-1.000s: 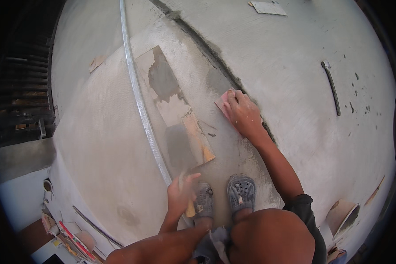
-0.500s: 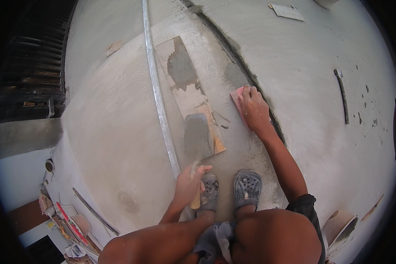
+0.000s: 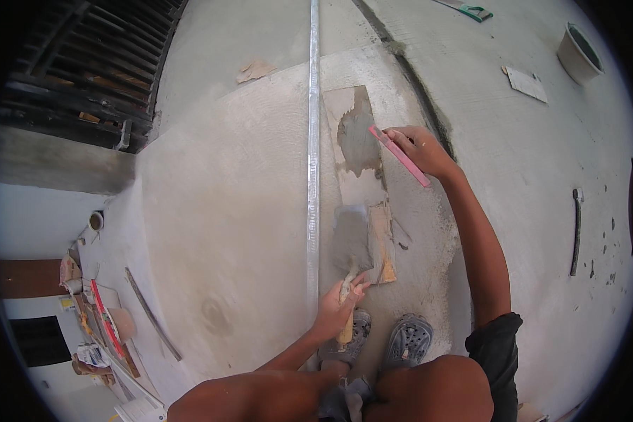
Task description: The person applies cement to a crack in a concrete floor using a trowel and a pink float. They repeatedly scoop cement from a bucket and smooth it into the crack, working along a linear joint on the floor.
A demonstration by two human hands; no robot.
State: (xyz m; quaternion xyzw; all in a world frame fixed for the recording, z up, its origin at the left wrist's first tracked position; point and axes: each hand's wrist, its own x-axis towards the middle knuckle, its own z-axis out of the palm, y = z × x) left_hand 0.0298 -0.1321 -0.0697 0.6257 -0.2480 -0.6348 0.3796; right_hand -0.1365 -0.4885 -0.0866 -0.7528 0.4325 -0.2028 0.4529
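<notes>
My left hand (image 3: 339,309) is closed on the wooden handle of a mortar-coated trowel (image 3: 352,235), whose blade lies over the lower part of a long, mortar-smeared board (image 3: 355,186). My right hand (image 3: 418,151) grips a flat pink float (image 3: 401,156), tilted edge-on beside the board's upper part. A long silver metal straightedge (image 3: 314,176) runs along the board's left side. To the board's upper right, a dark, narrow groove (image 3: 425,98) crosses the pale cement floor (image 3: 211,211). My two grey clogs are below my left hand and to its right.
Dark railings (image 3: 102,56) border the upper left. A bucket (image 3: 577,56), a white flat piece (image 3: 524,86) and a green-handled tool (image 3: 471,10) are at upper right. A dark bar (image 3: 576,232) lies right. Assorted tools and containers (image 3: 112,323) clutter the lower left.
The view has swung, shifting the floor rightward. My right hand has moved from beside the groove toward the board, tilting the pink float on edge. The trowel blade remains over the board.
</notes>
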